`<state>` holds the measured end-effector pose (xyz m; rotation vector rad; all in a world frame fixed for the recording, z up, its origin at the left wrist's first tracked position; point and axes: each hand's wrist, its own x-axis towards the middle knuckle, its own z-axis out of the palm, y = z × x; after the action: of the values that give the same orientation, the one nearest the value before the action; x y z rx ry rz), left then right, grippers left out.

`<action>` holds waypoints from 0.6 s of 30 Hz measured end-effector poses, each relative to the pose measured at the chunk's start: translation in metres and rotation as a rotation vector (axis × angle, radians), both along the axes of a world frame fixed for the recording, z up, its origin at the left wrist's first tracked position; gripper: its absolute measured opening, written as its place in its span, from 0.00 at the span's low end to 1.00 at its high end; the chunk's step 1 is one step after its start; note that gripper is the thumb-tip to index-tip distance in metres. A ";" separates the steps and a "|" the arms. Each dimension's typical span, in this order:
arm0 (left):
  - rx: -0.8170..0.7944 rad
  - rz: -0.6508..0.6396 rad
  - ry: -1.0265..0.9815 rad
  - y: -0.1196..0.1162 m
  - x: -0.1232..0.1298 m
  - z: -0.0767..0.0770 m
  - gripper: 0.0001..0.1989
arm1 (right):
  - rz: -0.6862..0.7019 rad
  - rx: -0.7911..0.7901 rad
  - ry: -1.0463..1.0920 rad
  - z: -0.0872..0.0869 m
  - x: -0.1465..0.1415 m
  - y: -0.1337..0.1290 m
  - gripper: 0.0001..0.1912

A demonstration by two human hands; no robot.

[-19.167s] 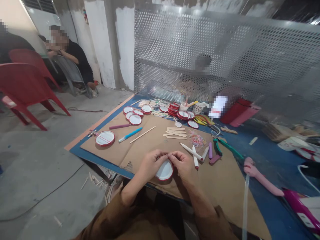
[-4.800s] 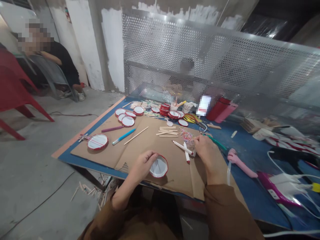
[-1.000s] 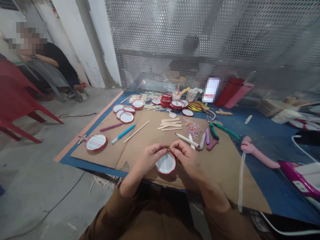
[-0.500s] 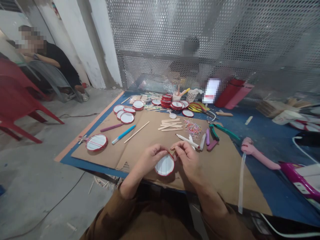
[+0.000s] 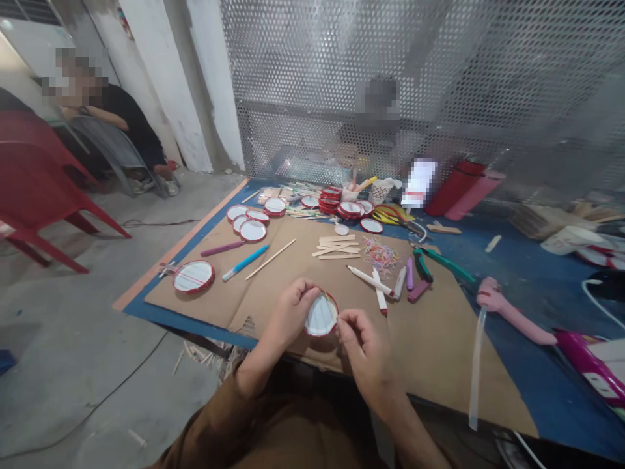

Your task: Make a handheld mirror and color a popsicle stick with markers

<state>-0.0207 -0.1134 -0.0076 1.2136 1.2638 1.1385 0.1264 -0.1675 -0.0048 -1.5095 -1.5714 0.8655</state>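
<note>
Red-rimmed jar lid [image 5: 321, 319] lies near the front edge of the cardboard sheet [image 5: 430, 365], the left hand [image 5: 291, 314] clasping its rim to steady it while the right hand [image 5: 365, 355] pinches a thin strand [image 5: 330, 307] narrowly across its white face.

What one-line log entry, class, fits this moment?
left hand: holds red-rimmed white lid | right hand: fingers at thin strand | on brown cardboard

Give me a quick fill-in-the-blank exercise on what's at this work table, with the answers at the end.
The left hand grips a round white lid with a ____ rim.
The cardboard sheet under the hands lies on a ____ surface.
The pliers beyond the right hand have ____ handles.

Answers: red, blue, green.
</note>
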 end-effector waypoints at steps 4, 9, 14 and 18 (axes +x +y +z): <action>0.015 0.062 -0.004 -0.002 0.000 0.000 0.07 | -0.073 -0.161 0.172 -0.008 -0.009 -0.009 0.21; 0.031 0.104 -0.007 -0.003 0.000 -0.002 0.06 | -0.136 -0.205 0.343 -0.013 -0.014 -0.007 0.26; 0.061 0.110 -0.034 -0.003 -0.002 -0.005 0.06 | -0.167 -0.258 0.465 -0.010 -0.017 -0.002 0.30; 0.070 0.134 -0.024 -0.003 -0.003 -0.007 0.06 | -0.202 -0.282 0.505 -0.005 -0.019 -0.001 0.31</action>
<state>-0.0232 -0.1164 -0.0141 1.1779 1.3122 1.3001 0.1076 -0.1684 -0.0094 -1.4577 -0.9445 1.2692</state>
